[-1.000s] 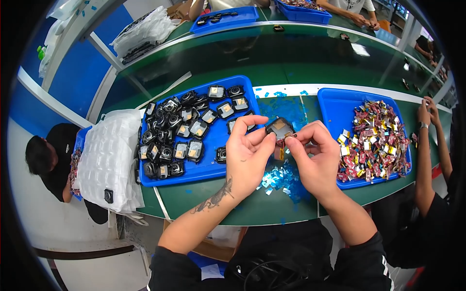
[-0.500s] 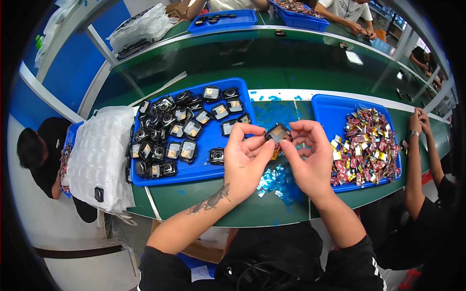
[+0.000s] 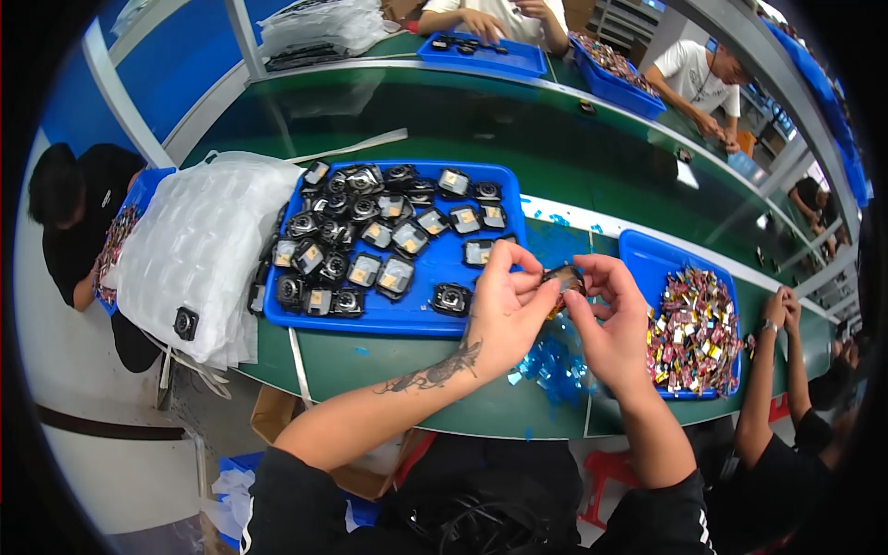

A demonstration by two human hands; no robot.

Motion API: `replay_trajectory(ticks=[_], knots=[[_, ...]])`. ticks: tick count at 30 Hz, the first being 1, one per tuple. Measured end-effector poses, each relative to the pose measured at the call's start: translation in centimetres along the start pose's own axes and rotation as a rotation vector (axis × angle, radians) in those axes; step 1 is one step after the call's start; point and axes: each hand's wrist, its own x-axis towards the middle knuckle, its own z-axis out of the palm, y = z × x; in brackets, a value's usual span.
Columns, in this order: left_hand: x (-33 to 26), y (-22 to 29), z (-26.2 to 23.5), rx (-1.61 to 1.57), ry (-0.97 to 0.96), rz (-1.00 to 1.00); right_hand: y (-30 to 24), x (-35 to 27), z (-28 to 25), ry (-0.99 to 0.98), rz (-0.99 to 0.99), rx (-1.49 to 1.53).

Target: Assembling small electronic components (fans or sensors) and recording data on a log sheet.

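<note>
Above the table, both hands grip one small black camera-like housing (image 3: 562,276) with a flat pane. My left hand (image 3: 511,303) pinches it from the left, thumb and fingers closed round its edge. From the other side my right hand (image 3: 610,319) holds it by thumb and fingertips. A bit of orange-red shows under it, partly hidden by the fingers. To the left, a blue tray (image 3: 421,319) carries many similar black housings (image 3: 396,276), some lens side up. Loose shiny blue film pieces (image 3: 546,363) lie on the green table below my hands.
At right, a blue tray (image 3: 638,248) holds a heap of small red, yellow and silver parts (image 3: 694,324). White plastic blister trays (image 3: 199,245) are stacked at left, with one black housing (image 3: 186,322) on them. Co-workers sit left, right and across the green belt (image 3: 444,116).
The view has tilted and shifted, so the trays appear moved and turned. Both hands still hold the housing, now tipped more, with less of its pane showing.
</note>
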Motion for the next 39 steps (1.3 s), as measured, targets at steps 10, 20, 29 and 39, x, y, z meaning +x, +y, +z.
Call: replay_trajectory(ticks=[10, 20, 29, 39], knots=[[4.5, 4.5, -8.1, 1.620, 0.358, 0.565, 4.3, 14.9, -2.6, -0.208, 0.270, -0.032], [4.5, 4.1, -9.8, 1.826, 0.307, 0.114, 14.2, 20.9, -3.0, 0.025, 0.324, -0.570], [4.5, 4.5, -9.9, 1.776, 0.353, 0.172, 1.2, 11.2, 3.2, -0.165, -0.365, -0.605], [3.4, 4.5, -4.5, 0.994, 0.262, 0.505, -1.8, 0.5, 2.6, -0.200, 0.749, 0.795]])
